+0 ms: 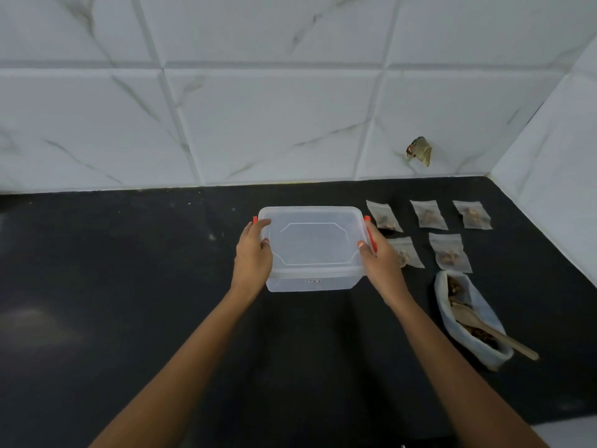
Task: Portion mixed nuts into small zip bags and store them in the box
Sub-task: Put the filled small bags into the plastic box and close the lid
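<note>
A translucent plastic box with its lid on and orange side clips sits on the black counter. My left hand grips its left side, thumb over the lid. My right hand grips its right side, thumb on the lid's corner. To the right of the box lie several small zip bags holding nuts, in two rows. One of them is partly hidden by my right hand. Nearer, at the right, a larger open bag of mixed nuts lies with a wooden spoon in it.
The black counter ends at a white marble-tiled wall behind and a side wall at the right. A crumpled bit of tape or wrapper sticks to the back wall.
</note>
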Motion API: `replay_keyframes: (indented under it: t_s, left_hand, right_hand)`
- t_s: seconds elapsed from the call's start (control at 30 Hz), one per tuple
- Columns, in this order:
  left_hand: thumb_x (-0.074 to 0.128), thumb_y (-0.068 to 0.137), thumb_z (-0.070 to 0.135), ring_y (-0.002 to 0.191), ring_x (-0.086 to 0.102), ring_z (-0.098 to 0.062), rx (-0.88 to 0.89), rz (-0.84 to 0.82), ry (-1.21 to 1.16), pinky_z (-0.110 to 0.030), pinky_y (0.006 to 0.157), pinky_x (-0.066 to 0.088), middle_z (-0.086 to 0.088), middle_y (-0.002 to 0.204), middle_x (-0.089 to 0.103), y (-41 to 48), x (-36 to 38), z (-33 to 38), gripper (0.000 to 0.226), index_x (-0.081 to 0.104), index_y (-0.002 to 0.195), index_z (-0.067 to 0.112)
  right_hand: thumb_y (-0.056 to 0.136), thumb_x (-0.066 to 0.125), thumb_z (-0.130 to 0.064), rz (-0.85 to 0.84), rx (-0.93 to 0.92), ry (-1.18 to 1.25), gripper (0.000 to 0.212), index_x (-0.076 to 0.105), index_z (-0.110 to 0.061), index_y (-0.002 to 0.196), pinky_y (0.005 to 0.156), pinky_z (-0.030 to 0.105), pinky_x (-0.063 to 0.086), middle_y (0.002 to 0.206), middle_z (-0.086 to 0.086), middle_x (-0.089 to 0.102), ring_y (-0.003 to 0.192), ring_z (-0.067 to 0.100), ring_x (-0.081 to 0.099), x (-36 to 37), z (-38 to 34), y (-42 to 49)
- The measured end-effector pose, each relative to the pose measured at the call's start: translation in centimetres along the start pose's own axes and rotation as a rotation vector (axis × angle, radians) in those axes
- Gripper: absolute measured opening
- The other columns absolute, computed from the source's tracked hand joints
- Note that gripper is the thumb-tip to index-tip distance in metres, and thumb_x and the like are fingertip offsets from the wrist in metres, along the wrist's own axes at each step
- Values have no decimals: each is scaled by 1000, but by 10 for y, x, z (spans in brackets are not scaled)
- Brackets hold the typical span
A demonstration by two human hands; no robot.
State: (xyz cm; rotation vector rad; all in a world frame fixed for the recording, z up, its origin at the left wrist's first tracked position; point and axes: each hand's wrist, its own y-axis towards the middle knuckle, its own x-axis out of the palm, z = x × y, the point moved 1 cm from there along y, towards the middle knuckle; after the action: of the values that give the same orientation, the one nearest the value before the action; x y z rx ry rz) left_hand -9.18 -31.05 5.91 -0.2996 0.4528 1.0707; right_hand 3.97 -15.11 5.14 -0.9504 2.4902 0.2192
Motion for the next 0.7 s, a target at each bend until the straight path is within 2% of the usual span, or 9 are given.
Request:
replay_keyframes:
  t_s: [0.13,0.2,0.3,0.37,0.57,0.63,0.7]
  left_hand:
    - [37,96,1,132,37,-25,-16,-24,2,-46,107,37,-7,146,36,-34,-1,-8,40,45,131,17]
    - [38,96,2,133,36,-24,-28,-32,-1,-48,108,36,-6,147,35,-49,2,-15,40,44,132,17]
    - [39,96,3,134,35,-24,-48,-48,-2,-51,106,37,-5,149,32,-67,7,-29,39,44,131,20]
    - [41,95,4,133,38,-25,-36,-63,4,-52,102,41,-4,149,31,-76,9,-37,37,45,128,22]
    - [43,95,5,129,41,-23,-4,-117,78,-44,97,48,-3,150,24,-87,11,-48,32,48,122,21]
    - [43,95,5,131,37,-24,1,-115,129,-39,98,44,-5,152,21,-86,11,-48,32,48,123,20]
    - [46,94,6,140,22,-29,12,-75,280,-45,109,30,-10,155,12,-86,14,-46,34,48,124,20]
  right_hand:
    - [97,41,-14,-12,37,17,52,23,-21,146,91,20,36,142,2,41,117,7,42,-6,11,-37]
    - [97,41,-15,-29,62,21,53,21,-24,146,89,20,39,141,2,41,114,7,44,-7,17,-52]
    - [97,42,-16,-38,95,23,54,20,-28,145,96,31,45,140,4,43,120,16,49,-8,27,-69]
    - [97,43,-16,-44,114,25,54,21,-28,145,100,39,44,141,4,43,122,19,48,-7,33,-77]
    - [96,44,-16,-63,139,39,53,24,-27,144,102,46,42,143,4,41,127,20,45,-4,42,-86]
    - [96,43,-16,-71,141,28,54,23,-28,145,103,45,41,145,3,38,128,19,43,-4,41,-84]
    - [96,43,-16,-90,141,8,57,18,-30,146,104,46,40,147,2,33,130,20,41,-4,40,-82]
